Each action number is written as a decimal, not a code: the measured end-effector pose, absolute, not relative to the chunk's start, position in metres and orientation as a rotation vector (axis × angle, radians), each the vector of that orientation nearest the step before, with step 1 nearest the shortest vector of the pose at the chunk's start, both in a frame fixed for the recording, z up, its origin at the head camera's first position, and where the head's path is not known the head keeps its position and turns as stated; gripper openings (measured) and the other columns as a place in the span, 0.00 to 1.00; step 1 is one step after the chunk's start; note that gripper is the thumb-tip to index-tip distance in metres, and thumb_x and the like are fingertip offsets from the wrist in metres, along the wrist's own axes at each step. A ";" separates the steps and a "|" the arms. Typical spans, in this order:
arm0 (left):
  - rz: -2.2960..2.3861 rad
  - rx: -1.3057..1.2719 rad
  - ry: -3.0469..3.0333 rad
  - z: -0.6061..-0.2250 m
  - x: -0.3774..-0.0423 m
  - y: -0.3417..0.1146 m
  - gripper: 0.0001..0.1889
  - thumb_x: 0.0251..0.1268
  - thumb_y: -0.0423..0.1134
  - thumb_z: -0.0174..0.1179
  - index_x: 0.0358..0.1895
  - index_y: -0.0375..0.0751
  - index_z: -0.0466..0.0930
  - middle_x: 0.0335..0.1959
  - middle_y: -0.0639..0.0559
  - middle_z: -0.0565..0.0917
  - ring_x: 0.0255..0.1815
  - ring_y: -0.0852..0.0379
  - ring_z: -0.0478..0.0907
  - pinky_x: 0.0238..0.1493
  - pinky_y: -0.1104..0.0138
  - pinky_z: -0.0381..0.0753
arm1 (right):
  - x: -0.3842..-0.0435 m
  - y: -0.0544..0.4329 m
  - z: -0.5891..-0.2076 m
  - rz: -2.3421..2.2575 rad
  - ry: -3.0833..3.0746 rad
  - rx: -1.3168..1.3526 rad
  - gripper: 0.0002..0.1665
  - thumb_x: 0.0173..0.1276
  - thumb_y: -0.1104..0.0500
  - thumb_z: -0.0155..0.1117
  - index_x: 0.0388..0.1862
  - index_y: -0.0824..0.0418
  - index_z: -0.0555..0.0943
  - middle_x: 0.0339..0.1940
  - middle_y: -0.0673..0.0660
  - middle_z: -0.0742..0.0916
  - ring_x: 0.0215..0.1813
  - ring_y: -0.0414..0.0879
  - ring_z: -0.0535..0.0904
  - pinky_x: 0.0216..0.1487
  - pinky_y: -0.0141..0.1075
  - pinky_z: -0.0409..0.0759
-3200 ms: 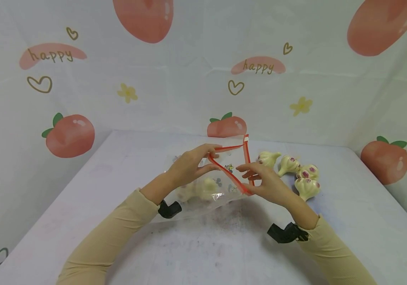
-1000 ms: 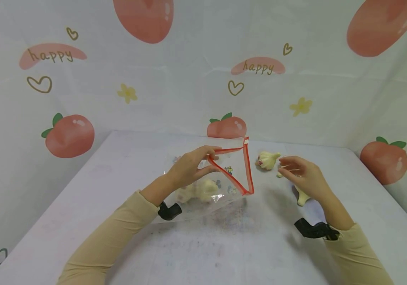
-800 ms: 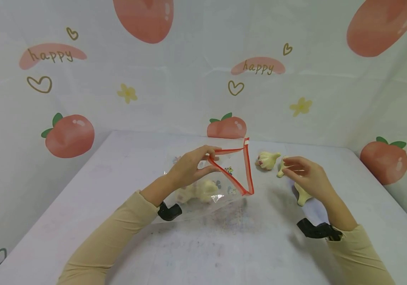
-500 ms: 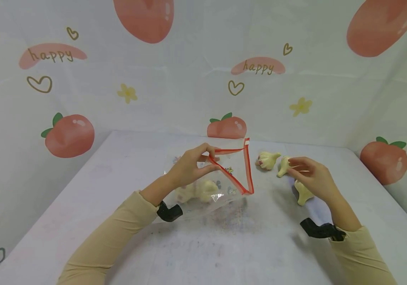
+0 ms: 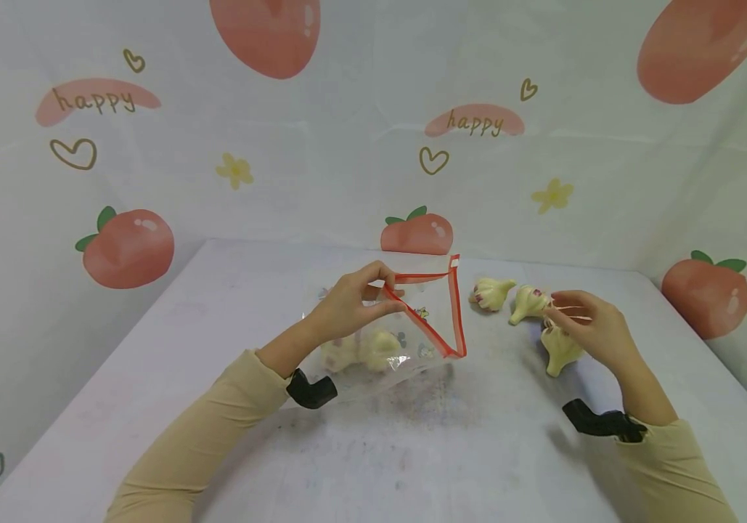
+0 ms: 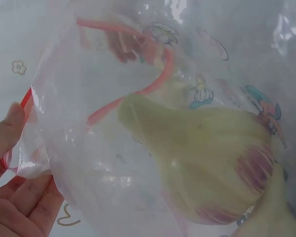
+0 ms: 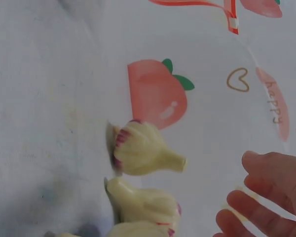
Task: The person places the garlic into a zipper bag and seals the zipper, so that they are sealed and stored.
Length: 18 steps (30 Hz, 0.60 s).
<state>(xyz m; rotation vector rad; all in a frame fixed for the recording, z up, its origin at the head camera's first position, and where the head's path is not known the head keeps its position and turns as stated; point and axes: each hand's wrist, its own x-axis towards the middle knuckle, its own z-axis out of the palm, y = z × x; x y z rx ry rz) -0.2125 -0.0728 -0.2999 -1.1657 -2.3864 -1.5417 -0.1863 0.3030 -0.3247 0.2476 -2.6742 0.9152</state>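
My left hand (image 5: 350, 305) pinches the red-trimmed mouth of a clear zip bag (image 5: 425, 356), which gapes toward the right. Inside the bag lie garlic bulbs (image 5: 380, 349); the left wrist view shows one garlic bulb (image 6: 207, 158) large through the film, with part of another below it. My right hand (image 5: 598, 330) hovers over the loose bulbs at the right, holding nothing, its fingers slightly bent and apart. Nearest to it is a garlic bulb (image 5: 560, 352); another behind the fingers is mostly hidden. Farther left lie two more garlic bulbs, one (image 5: 528, 303) beside the other (image 5: 492, 295).
A pale, stained table surface (image 5: 373, 450) spreads in front of the arms. Behind it hangs a white backdrop (image 5: 334, 145) printed with fruit, hearts and flowers. A black wrist camera mount (image 5: 602, 421) sits at the right cuff, another mount (image 5: 311, 388) at the left.
From the bag's mouth, my right hand has moved right over the loose garlic, then drifted farther right, uncovering the bulbs beneath. My left hand and the bag have hardly moved.
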 end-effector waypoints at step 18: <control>-1.600 -1.116 -2.428 -0.299 -0.211 -0.072 0.14 0.57 0.31 0.64 0.40 0.35 0.67 0.38 0.44 0.78 0.40 0.50 0.86 0.47 0.65 0.81 | -0.185 0.321 -0.330 0.949 -2.887 0.056 0.35 0.67 0.46 0.58 0.62 0.71 0.67 0.59 0.75 0.74 0.57 0.71 0.72 0.45 0.53 0.80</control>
